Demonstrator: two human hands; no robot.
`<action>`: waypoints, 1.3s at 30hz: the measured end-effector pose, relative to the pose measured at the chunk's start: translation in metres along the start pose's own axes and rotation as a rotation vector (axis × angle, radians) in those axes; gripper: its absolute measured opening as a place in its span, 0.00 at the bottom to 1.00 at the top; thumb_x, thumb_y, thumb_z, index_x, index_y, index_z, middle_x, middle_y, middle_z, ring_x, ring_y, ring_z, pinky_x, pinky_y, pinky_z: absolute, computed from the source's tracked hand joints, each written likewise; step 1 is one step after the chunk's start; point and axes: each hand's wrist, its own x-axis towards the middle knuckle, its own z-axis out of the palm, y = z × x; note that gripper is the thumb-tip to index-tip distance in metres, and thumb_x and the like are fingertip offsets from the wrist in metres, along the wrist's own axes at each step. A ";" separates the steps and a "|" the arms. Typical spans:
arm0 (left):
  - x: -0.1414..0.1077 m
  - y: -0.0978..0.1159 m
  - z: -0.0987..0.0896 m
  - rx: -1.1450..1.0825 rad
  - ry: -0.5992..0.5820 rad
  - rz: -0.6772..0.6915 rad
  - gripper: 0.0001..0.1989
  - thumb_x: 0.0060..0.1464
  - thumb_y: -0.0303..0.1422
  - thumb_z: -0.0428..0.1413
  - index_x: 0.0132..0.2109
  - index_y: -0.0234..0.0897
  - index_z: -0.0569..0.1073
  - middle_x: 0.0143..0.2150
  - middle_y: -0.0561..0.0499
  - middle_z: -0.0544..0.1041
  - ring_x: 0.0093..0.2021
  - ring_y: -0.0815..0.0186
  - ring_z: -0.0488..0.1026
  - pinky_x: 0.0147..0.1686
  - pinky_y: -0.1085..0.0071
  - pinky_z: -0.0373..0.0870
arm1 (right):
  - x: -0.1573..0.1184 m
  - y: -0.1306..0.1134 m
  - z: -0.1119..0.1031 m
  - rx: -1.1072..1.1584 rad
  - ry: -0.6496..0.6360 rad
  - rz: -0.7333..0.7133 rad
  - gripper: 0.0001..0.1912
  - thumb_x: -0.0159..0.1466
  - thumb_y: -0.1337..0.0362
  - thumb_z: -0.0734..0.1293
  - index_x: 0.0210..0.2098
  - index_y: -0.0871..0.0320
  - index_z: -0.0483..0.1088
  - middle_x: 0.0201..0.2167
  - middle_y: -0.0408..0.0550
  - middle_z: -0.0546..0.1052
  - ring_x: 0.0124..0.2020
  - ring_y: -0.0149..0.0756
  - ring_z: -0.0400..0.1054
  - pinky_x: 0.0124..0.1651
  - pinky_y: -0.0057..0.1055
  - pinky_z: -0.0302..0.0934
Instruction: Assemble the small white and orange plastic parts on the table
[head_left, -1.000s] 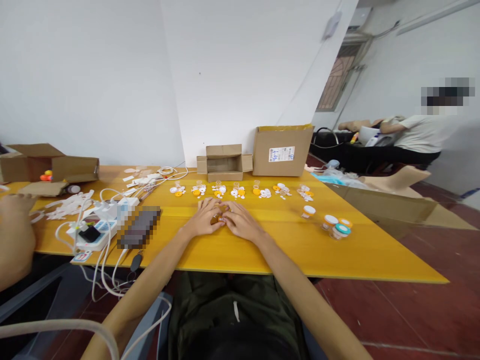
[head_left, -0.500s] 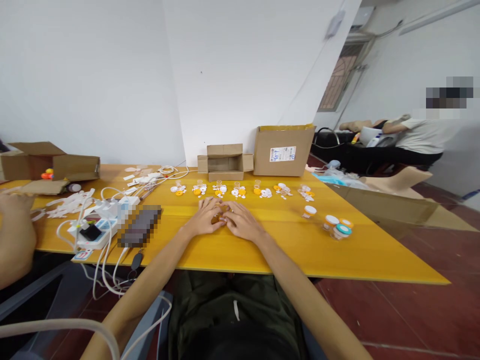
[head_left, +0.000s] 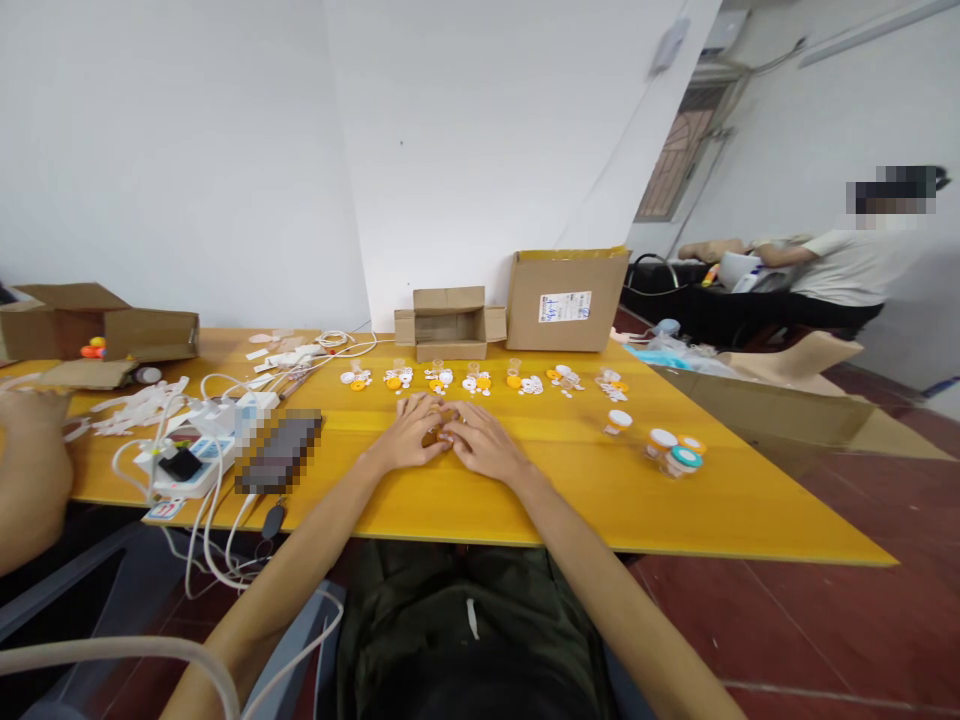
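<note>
My left hand (head_left: pixel 410 434) and my right hand (head_left: pixel 484 438) rest on the yellow table (head_left: pixel 570 505), fingertips close together or touching. Both have their fingers spread and slightly bent, with nothing visible in them. Beyond them lies a row of small clear cups, white discs (head_left: pixel 532 385) and orange lids (head_left: pixel 394 383) in several groups. To the right of my right hand stand lidded clear jars: one with a white lid (head_left: pixel 619 419), another with a white lid (head_left: pixel 663 439), one with an orange lid (head_left: pixel 691 446) and one with a teal lid (head_left: pixel 684 458).
A small open box (head_left: pixel 451 350) and a larger closed box (head_left: pixel 566 330) stand at the back. Left are a phone (head_left: pixel 281 452), a power strip (head_left: pixel 196 463), cables, another open box (head_left: pixel 150 335) and another person's arm (head_left: pixel 30 480). A person sits far right.
My hands have stayed in place. The person at the far right has shifted slightly.
</note>
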 end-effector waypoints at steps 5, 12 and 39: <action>0.000 -0.002 0.001 -0.010 0.004 -0.002 0.14 0.60 0.40 0.56 0.50 0.45 0.77 0.58 0.44 0.70 0.59 0.49 0.60 0.61 0.48 0.56 | 0.000 0.000 0.000 -0.007 -0.009 0.002 0.15 0.61 0.76 0.63 0.39 0.53 0.76 0.53 0.52 0.73 0.52 0.43 0.68 0.56 0.44 0.67; 0.000 0.000 0.000 -0.004 0.006 0.001 0.14 0.60 0.40 0.55 0.50 0.44 0.77 0.58 0.44 0.70 0.59 0.50 0.61 0.60 0.48 0.56 | 0.000 0.001 0.001 0.022 0.002 0.034 0.14 0.60 0.75 0.63 0.40 0.54 0.75 0.52 0.53 0.74 0.51 0.43 0.69 0.55 0.43 0.67; 0.001 0.002 -0.001 -0.030 0.015 0.011 0.08 0.60 0.40 0.56 0.41 0.41 0.76 0.59 0.45 0.71 0.59 0.51 0.61 0.60 0.49 0.57 | 0.002 0.003 0.005 0.150 -0.003 0.104 0.08 0.65 0.73 0.65 0.33 0.54 0.73 0.46 0.50 0.75 0.48 0.40 0.69 0.51 0.38 0.66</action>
